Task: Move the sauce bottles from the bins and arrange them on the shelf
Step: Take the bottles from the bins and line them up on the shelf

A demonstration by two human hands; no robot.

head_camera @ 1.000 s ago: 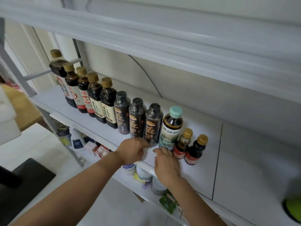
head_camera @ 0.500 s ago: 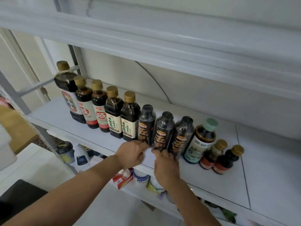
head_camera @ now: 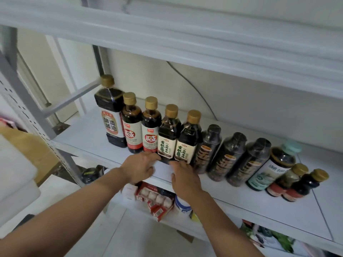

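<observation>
Eleven bottles (head_camera: 168, 138) line the shelf (head_camera: 83, 134); your left grip (head_camera: 139, 166) and right grip (head_camera: 183, 175), both wide, touch two bases: probably final straightening.

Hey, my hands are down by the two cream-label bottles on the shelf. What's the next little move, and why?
Probably nudge the two cream-label bottles gently into line with the red-label pair. Your left hand and right hand rest open at their bases, gripping nothing, and the other bottles already stand in a row on the shelf.
</observation>
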